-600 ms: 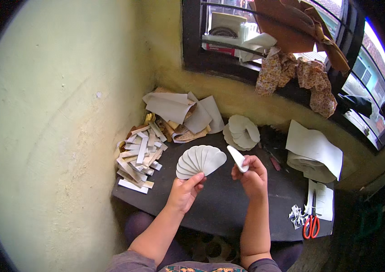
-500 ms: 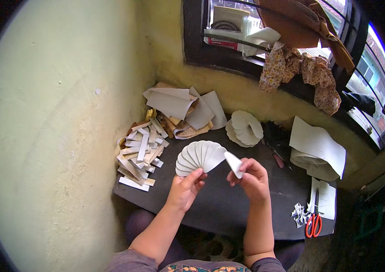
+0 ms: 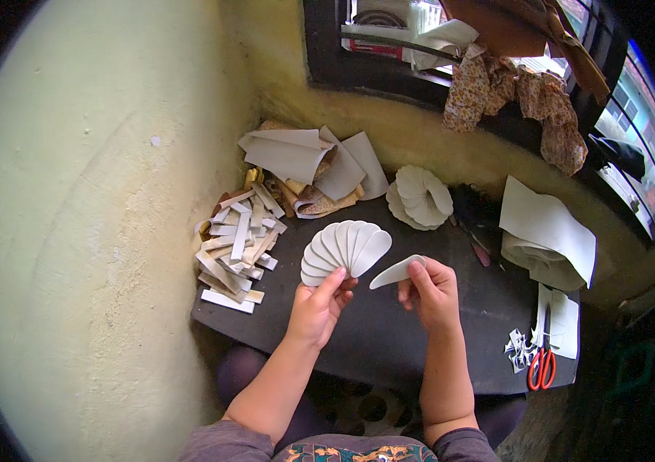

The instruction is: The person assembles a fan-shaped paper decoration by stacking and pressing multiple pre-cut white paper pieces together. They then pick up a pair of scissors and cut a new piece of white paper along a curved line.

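My left hand [image 3: 320, 309] pinches a fan of white petal-shaped pieces [image 3: 340, 250] at their narrow ends, the rounded ends spread upward. Just to its right, my right hand [image 3: 430, 291] holds a single white petal-shaped piece [image 3: 395, 272] between thumb and fingers. Its narrow end points left toward the fan, with a gap between them. Beyond the hands, a round rosette of overlapping white petal-shaped pieces [image 3: 420, 198] lies on the dark table [image 3: 358, 331].
Short white and tan strips [image 3: 240, 240] are heaped at the left against the wall. Crumpled sheets [image 3: 289, 158] lie behind them. On the right are a rolled white sheet [image 3: 547, 231], red-handled scissors [image 3: 542, 368] and white scraps [image 3: 518, 351]. Patterned cloth [image 3: 470, 88] hangs at the window.
The piece in my right hand has turned, so its narrow end now points left toward the fan. My left hand still holds the fan. The whole view has shifted slightly.
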A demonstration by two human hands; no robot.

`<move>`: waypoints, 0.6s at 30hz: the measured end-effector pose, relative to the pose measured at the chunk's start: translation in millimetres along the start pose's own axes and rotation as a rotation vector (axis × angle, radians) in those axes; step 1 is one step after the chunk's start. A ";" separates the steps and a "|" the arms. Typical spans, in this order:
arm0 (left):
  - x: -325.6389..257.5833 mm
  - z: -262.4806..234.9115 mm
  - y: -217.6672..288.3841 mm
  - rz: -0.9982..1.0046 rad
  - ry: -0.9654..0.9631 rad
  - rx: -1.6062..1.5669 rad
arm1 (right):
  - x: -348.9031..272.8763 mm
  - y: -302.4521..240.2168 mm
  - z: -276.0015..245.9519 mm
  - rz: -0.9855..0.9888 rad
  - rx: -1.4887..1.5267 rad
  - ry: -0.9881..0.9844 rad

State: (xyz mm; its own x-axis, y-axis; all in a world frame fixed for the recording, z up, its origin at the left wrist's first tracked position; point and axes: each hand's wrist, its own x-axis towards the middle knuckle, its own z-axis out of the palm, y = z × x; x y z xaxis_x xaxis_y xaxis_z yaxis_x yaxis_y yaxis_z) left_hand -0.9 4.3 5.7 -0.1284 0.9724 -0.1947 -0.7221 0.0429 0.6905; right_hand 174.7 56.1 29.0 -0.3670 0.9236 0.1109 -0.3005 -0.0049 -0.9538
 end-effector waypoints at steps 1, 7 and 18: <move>0.0 1.1 -0.4 -0.005 0.002 -0.003 | 0.7 0.8 1.5 -0.011 -0.028 0.001; -0.3 1.9 -4.0 -0.024 0.009 0.028 | 2.4 1.3 7.5 0.000 -0.080 0.017; -2.7 5.9 -5.4 0.010 -0.049 0.023 | 4.3 4.3 9.9 0.040 -0.080 0.038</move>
State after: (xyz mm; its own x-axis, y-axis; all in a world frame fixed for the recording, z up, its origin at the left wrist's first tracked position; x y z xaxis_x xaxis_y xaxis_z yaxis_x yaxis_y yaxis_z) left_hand 7.4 2.7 6.7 -0.1018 0.9829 -0.1536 -0.7050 0.0377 0.7082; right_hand 163.1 56.2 28.2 -0.3436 0.9370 0.0633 -0.2146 -0.0127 -0.9766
